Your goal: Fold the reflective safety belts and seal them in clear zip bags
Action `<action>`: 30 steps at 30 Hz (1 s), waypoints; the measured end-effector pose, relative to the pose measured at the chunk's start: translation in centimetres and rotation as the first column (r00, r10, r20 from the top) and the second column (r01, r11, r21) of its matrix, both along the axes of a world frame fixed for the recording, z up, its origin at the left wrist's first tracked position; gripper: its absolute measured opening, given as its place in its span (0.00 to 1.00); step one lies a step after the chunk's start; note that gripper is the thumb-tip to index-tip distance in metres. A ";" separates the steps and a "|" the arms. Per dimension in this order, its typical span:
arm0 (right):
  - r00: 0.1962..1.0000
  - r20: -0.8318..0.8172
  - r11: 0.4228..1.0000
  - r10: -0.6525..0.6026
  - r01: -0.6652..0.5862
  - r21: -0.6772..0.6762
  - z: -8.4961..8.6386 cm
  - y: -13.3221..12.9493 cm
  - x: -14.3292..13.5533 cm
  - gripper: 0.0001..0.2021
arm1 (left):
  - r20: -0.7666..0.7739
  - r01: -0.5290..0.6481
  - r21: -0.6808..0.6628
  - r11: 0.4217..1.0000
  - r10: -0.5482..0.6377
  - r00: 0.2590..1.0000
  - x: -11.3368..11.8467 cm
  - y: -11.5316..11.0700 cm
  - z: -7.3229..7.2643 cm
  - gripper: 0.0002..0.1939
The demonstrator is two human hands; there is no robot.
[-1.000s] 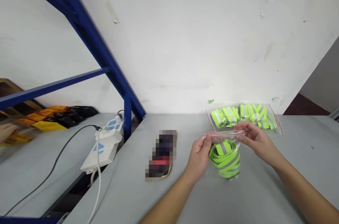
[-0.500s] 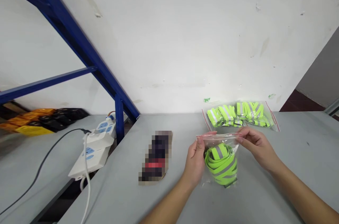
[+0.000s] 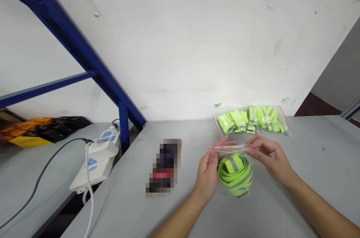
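A clear zip bag [image 3: 229, 149] with a red seal line hangs between my two hands over the grey table. Inside it lies a coiled lime-green strap [image 3: 236, 178] with a grey reflective stripe. My left hand [image 3: 208, 172] grips the bag's left edge near the seal, thumb in front and some fingers behind the plastic. At the right end of the seal, my right hand [image 3: 270, 157] pinches the bag between thumb and fingers. Just beyond, against the wall, lie bagged lime-green reflective straps [image 3: 239, 121] in clear bags with red seal lines.
A blurred-out dark object with a red band [image 3: 163, 168] lies on the table [image 3: 126, 208] to the left. Farther left are white power strips [image 3: 94, 170] with cables, a blue metal frame [image 3: 123, 125], and orange and black packages [image 3: 53, 129]. A white wall [image 3: 182, 42] rises behind.
My right hand has shifted slightly left along the bag's seal. The bag's top is a little lower and its coil faces me slightly more. The whole view has moved slightly.
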State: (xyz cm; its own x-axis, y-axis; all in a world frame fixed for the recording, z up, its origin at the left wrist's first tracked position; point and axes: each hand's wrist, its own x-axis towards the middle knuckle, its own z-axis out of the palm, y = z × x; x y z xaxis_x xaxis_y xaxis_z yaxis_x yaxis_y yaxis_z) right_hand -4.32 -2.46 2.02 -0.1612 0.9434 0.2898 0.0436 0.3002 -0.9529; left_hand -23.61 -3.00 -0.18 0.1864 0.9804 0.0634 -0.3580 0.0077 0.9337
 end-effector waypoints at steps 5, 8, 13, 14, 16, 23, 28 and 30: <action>0.998 0.047 0.998 0.035 -0.032 -0.055 0.3 0.0 -0.1 0.06 | -0.010 0.016 0.011 1.000 -0.016 1.000 0.2 -0.2 0.2 0.32; 0.997 0.072 1.000 0.005 -0.003 -0.027 0.5 -0.1 -0.3 0.08 | -0.012 0.041 0.034 0.999 -0.040 0.999 0.3 -0.4 0.2 0.31; 0.993 0.110 0.999 -0.044 0.044 0.001 0.7 -0.3 -0.4 0.08 | -0.018 0.038 0.046 0.998 -0.037 0.999 0.3 -0.4 0.1 0.30; 0.992 0.120 0.999 -0.031 0.034 -0.020 0.8 -0.3 -0.4 0.08 | -0.023 0.041 0.054 0.998 -0.040 0.999 0.3 -0.4 0.1 0.30; 0.988 0.153 0.998 0.006 0.004 -0.069 1.1 -0.3 -0.5 0.08 | -0.044 0.045 0.082 0.996 -0.042 0.998 0.3 -0.5 0.2 0.30; 0.989 0.146 1.000 0.005 -0.001 -0.025 2.0 -0.1 -1.2 0.12 | -0.119 0.034 0.160 0.986 -0.015 0.993 0.1 -0.7 0.6 0.30; 0.985 0.174 0.994 -0.007 0.026 -0.104 1.7 0.5 -1.1 0.11 | -0.132 -0.043 0.147 0.988 0.062 0.989 -0.1 -0.4 1.1 0.22; 0.988 0.157 0.987 0.009 0.016 -0.157 1.4 0.6 -0.9 0.11 | -0.156 -0.060 0.159 0.985 0.085 0.984 -0.1 -0.4 1.4 0.16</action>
